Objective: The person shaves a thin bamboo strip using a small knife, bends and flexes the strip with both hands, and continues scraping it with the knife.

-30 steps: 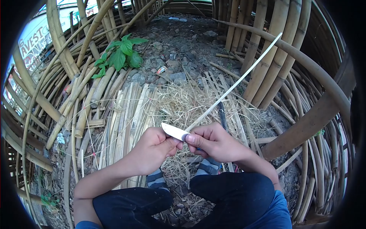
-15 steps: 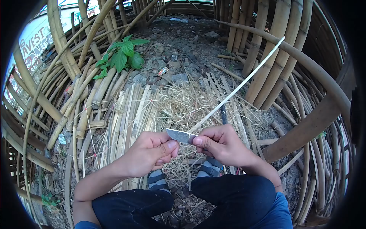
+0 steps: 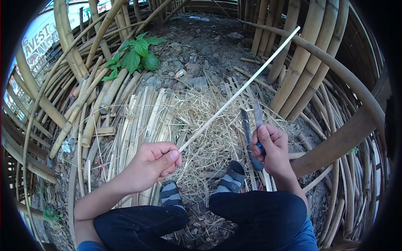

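Between the thumb and fingers of my left hand (image 3: pixel 157 163) is the lower end of a long pale bamboo stick (image 3: pixel 238 93), which slants up to the right. My right hand (image 3: pixel 271 146) is closed around the handle of a small knife (image 3: pixel 258 112), its blade pointing upward, apart from the stick. Just left of my right hand, a larger dark blade (image 3: pixel 247 129) lies on the bamboo strips. Fine shavings (image 3: pixel 209 129) cover the ground between and beyond my hands.
Split bamboo strips (image 3: pixel 144 113) lie left of the shavings. Thick bamboo poles (image 3: pixel 312 58) stand at the right, and a curved pole (image 3: pixel 347 75) arches there. A green plant (image 3: pixel 136 54) grows at the upper left. My sandalled feet (image 3: pixel 230 180) are below.
My right hand has moved right and turned the knife upright, away from the stick. The stick's far end has shifted slightly left and up. More of the dark blade shows.
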Demonstrator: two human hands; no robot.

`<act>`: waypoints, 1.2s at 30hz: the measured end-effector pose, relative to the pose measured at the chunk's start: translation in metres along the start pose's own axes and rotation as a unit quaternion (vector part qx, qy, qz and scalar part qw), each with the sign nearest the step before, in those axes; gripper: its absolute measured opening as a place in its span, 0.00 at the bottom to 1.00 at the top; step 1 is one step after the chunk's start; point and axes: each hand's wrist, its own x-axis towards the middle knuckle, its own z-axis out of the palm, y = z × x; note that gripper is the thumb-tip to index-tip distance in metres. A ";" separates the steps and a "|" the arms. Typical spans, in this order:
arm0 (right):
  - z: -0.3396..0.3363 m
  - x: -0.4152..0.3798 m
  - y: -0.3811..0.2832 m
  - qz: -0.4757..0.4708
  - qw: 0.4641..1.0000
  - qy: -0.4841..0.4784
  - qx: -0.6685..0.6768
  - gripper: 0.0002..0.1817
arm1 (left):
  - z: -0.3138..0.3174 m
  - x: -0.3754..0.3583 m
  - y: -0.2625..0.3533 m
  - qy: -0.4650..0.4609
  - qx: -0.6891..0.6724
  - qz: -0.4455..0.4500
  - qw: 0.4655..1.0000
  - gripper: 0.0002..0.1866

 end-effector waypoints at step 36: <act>0.040 0.008 -0.008 0.059 0.983 -0.160 -0.069 0.19 | 0.035 0.016 0.005 0.077 0.084 0.036 0.993 0.10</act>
